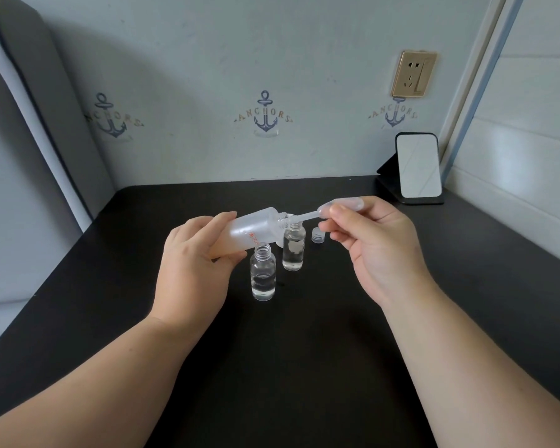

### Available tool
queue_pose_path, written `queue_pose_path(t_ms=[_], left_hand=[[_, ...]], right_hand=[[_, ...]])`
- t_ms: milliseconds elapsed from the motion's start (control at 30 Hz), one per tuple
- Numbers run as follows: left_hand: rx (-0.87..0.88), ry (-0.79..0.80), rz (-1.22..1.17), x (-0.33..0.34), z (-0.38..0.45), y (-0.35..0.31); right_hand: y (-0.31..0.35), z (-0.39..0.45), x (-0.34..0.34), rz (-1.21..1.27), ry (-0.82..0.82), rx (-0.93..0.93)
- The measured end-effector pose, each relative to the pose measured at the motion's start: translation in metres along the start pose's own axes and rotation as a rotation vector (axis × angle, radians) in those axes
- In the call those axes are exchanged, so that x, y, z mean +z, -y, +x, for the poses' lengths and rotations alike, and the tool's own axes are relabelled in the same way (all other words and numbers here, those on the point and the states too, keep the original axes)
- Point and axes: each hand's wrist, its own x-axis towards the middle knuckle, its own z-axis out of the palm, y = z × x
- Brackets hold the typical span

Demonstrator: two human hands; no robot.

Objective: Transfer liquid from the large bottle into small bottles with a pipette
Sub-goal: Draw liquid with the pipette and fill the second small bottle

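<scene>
My left hand [191, 263] grips the large frosted bottle [256, 226] and holds it tilted, its open neck pointing right. My right hand [366, 240] pinches the bulb of a clear plastic pipette [307, 215], whose stem reaches into the bottle's neck. Two small clear bottles stand open on the black table below. The nearer small bottle [263, 273] holds some clear liquid. The farther small bottle [294, 250] is partly hidden behind the large bottle's neck and also holds liquid.
A small clear cap [317, 236] lies on the black table [304, 367] right of the small bottles. A standing mirror [417, 166] is at the back right corner. A wall runs behind the table, a grey cushion leans at the left.
</scene>
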Motion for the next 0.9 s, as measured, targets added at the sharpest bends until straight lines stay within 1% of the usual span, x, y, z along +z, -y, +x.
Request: queue_pose_path(t_ms=[300, 533, 633, 900], left_hand=[[-0.021, 0.014, 0.001, 0.001, 0.001, 0.002], [-0.044, 0.010, -0.002, 0.003, 0.001, 0.004], [-0.052, 0.010, -0.004, 0.003, 0.001, 0.005], [-0.122, 0.006, -0.037, 0.001, 0.002, 0.006]], right_hand=[[-0.010, -0.002, 0.005, -0.022, 0.029, 0.023], [-0.006, 0.000, 0.001, 0.090, 0.014, 0.046], [-0.006, 0.001, -0.001, 0.102, 0.005, 0.052], [0.002, 0.008, -0.018, 0.196, -0.060, 0.069]])
